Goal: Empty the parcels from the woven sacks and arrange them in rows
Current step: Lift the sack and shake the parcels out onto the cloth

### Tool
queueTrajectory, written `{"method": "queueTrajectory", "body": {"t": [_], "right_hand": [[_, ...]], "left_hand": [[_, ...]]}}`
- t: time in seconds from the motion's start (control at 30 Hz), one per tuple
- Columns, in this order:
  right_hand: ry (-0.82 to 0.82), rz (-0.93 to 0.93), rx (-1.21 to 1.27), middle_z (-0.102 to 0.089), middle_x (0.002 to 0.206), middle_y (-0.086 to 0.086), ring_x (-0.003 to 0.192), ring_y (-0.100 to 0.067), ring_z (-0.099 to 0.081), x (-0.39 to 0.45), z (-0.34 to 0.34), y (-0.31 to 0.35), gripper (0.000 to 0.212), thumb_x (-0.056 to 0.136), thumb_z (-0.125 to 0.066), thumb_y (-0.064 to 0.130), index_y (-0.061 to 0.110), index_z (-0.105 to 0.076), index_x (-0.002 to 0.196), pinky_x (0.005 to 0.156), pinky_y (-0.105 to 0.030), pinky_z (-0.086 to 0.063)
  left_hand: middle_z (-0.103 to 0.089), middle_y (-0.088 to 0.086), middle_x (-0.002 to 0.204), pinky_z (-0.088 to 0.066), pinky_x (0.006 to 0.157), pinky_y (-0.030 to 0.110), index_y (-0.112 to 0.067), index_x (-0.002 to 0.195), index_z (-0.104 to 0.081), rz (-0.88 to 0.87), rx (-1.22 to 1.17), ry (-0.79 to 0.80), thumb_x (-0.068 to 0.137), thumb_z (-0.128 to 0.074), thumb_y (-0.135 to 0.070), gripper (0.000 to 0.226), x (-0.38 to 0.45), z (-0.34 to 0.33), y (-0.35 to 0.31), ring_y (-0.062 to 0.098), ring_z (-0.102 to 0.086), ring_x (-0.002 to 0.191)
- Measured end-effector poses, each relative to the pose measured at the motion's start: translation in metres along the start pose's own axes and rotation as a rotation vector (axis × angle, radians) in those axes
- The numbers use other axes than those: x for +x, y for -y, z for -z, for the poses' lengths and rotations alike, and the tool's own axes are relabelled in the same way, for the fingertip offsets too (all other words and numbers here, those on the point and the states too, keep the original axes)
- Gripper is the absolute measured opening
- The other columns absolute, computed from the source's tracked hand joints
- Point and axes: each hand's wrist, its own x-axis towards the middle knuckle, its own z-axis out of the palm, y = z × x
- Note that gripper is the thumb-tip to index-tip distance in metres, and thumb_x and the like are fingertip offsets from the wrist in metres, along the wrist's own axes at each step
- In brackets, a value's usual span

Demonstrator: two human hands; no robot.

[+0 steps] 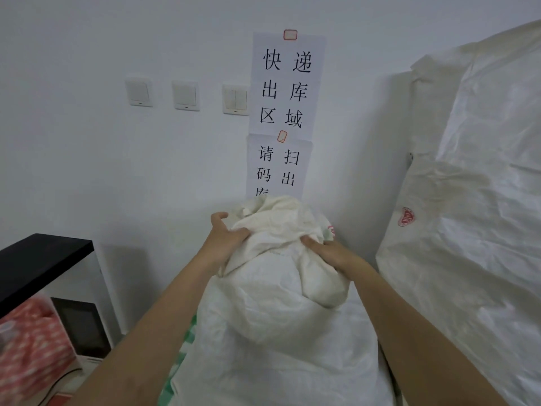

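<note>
White wall (87,171), sack-hidden lower notice (278,165)

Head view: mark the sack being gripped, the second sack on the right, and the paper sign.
gripped woven sack (281,326), head view, on its bulging body.
second woven sack (468,230), head view, on its side.
paper sign (287,83), head view, on the upper sheet.

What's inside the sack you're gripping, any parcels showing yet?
None showing. Both hands, left hand and right hand, grip the bunched neck of the woven sack; its opaque fabric covers whatever is inside.
</note>
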Motion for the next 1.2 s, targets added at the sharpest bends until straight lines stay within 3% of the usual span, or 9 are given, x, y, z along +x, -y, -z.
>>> {"method": "queueTrajectory", "body": {"t": [0.17, 0.27, 0.4, 0.6, 0.7, 0.77, 0.9, 1.03, 1.2], "right_hand": [[-0.055, -0.222, -0.157, -0.025, 0.154, -0.014, 0.140, -0.036, -0.028, 0.009, -0.022, -0.022, 0.131, 0.050, -0.068, 0.084, 0.020, -0.016, 0.152, 0.113, -0.046, -0.028], [0.107, -0.314, 0.193, -0.042, 0.146, -0.010, 0.115, -0.024, -0.051, 0.005, -0.033, -0.030, 0.092, 0.076, -0.075, 0.052, 0.010, -0.031, 0.145, 0.086, -0.029, -0.044], [0.003, -0.321, 0.285, -0.060, 0.123, -0.010, 0.094, -0.021, -0.057, 0.016, -0.051, -0.048, 0.071, 0.074, -0.082, 0.028, 0.004, -0.048, 0.132, 0.060, -0.024, -0.044], [-0.010, -0.299, 0.304, -0.065, 0.108, -0.010, 0.081, -0.019, -0.062, 0.022, -0.049, -0.051, 0.057, 0.076, -0.078, 0.013, 0.005, -0.052, 0.127, 0.055, -0.025, -0.046], [-0.011, -0.278, 0.308, -0.065, 0.108, -0.010, 0.081, -0.019, -0.061, 0.026, -0.047, -0.056, 0.053, 0.077, -0.076, 0.008, 0.007, -0.055, 0.125, 0.056, -0.025, -0.046], [-0.021, -0.233, 0.261, -0.064, 0.108, -0.007, 0.082, -0.018, -0.060, 0.025, -0.049, -0.056, 0.049, 0.078, -0.073, 0.008, 0.013, -0.055, 0.124, 0.057, -0.024, -0.046], [-0.020, -0.173, 0.120, -0.063, 0.092, -0.003, 0.071, -0.015, -0.057, 0.023, -0.053, -0.052, 0.036, 0.082, -0.068, 0.009, 0.014, -0.058, 0.116, 0.052, -0.019, -0.044], [-0.115, -0.046, 0.103, -0.064, 0.087, -0.009, 0.063, -0.018, -0.058, 0.030, -0.044, -0.023, 0.033, 0.083, -0.058, 0.004, 0.012, -0.059, 0.116, 0.058, -0.028, -0.051], [-0.410, 0.370, 0.393, -0.070, 0.102, 0.005, 0.089, -0.012, -0.067, 0.026, -0.008, 0.035, 0.034, 0.084, -0.054, 0.006, 0.026, -0.063, 0.110, 0.073, -0.029, -0.056]], "left_hand": [[-0.037, 0.012, 0.147, -0.043, 0.097, 0.037, -0.015, 0.149, -0.017, 0.163, 0.201, 0.134, 0.084, -0.067, -0.042, 0.086, 0.023, -0.001, 0.022, 0.030, -0.046, 0.125], [-0.039, 0.010, 0.144, -0.044, 0.096, 0.035, -0.008, 0.146, -0.028, 0.177, 0.406, 0.254, 0.086, -0.063, -0.048, 0.080, 0.026, -0.007, 0.025, 0.029, -0.048, 0.123], [-0.049, 0.012, 0.132, -0.047, 0.082, 0.033, -0.002, 0.140, -0.030, 0.229, 0.519, 0.266, 0.075, -0.069, -0.058, 0.094, 0.034, -0.018, 0.034, 0.028, -0.054, 0.114], [0.006, 0.020, 0.156, -0.017, 0.113, 0.051, -0.012, 0.150, 0.014, 0.221, 0.766, 0.067, 0.064, -0.068, -0.073, 0.134, 0.041, -0.024, 0.053, 0.039, -0.002, 0.144], [0.000, 0.018, 0.159, -0.022, 0.115, 0.046, -0.013, 0.144, 0.031, 0.332, 0.470, 0.215, 0.067, -0.076, -0.060, 0.139, 0.050, -0.020, 0.063, 0.036, -0.010, 0.145], [-0.017, 0.016, 0.157, -0.032, 0.109, 0.040, -0.010, 0.147, 0.024, 0.350, 0.359, 0.248, 0.071, -0.077, -0.052, 0.133, 0.053, -0.021, 0.067, 0.034, -0.027, 0.140], [-0.054, 0.010, 0.126, -0.038, 0.097, 0.034, -0.008, 0.125, -0.046, 0.127, 0.747, 0.192, 0.082, -0.064, -0.051, 0.063, 0.049, -0.029, 0.068, 0.028, -0.050, 0.117], [-0.063, 0.010, 0.101, -0.046, 0.088, 0.035, -0.013, 0.088, -0.056, 0.103, 0.495, 0.201, 0.077, -0.065, -0.043, 0.033, 0.050, -0.024, 0.053, 0.028, -0.058, 0.100], [-0.065, 0.004, 0.103, -0.050, 0.083, 0.035, -0.018, 0.104, -0.060, -0.276, -0.060, -0.071, 0.080, -0.065, -0.027, 0.026, 0.058, 0.000, -0.015, 0.018, -0.062, 0.095]]}}
